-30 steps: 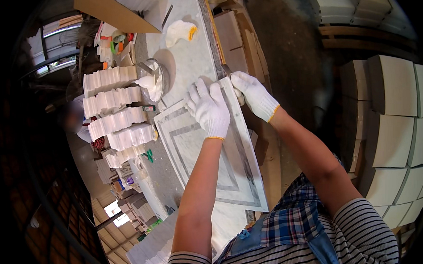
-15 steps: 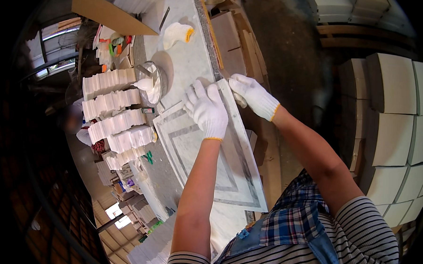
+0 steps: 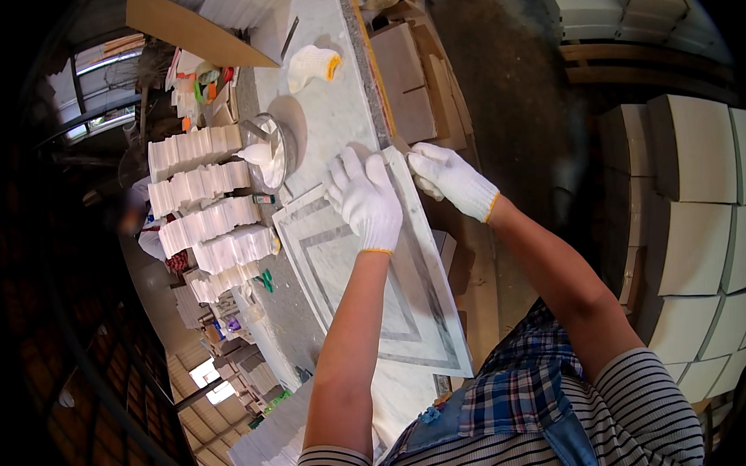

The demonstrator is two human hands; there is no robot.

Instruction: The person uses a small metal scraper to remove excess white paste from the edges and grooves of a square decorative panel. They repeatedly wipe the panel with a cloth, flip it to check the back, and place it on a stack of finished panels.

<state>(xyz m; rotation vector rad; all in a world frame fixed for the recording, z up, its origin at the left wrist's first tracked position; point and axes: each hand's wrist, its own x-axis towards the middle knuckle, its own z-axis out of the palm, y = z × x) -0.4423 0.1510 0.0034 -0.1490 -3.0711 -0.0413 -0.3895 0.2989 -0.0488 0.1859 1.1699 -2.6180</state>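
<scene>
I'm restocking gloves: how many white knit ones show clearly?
3: on the left hand, on the right hand, a loose glove on the countertop; others may be hidden.

Left hand [image 3: 364, 198] on grey-banded panel [image 3: 403, 297], right hand [image 3: 454, 180] at edge

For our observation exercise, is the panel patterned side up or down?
Up: the panel shows its grey bands around the left hand.
</scene>
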